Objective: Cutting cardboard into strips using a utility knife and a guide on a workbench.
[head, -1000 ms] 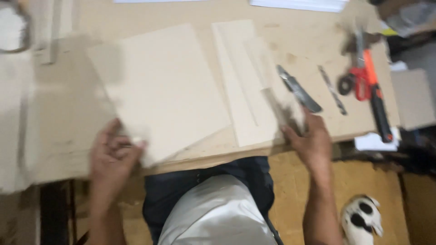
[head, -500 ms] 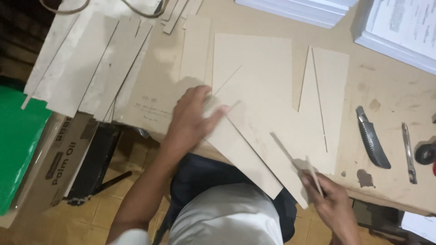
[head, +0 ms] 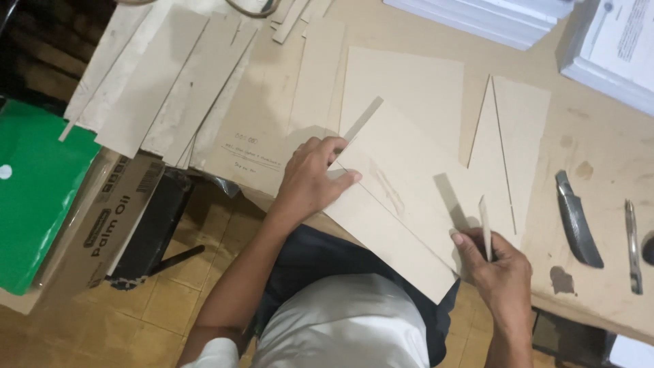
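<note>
1. The table (head: 409, 34) is the biggest thing. It is covered in flat brown card.
2. A big card sheet (head: 402, 197) lies tilted at the near edge. One corner sticks out over the person's lap. If nobody holds it down, it may tip and slide off.
3. More card strips (head: 163, 82) sit in a pile at the far left. They hang a bit over the edge and could slip down onto the green folder (head: 34, 191).
4. The left hand (head: 310, 180) lies flat on the sheet, fingers spread wide, pressing it down. It grips nothing. If it lifts, the sheet may shift.
5. The right hand (head: 497, 272) has its fingers curled tight around a thin stick (head: 485, 228), standing up at the sheet's near edge. I cannot tell what the stick is. A slip there could mark or bend the card.
6. A knife (head: 578, 218) lies well to the right. A careless reach could cut a finger.
</note>
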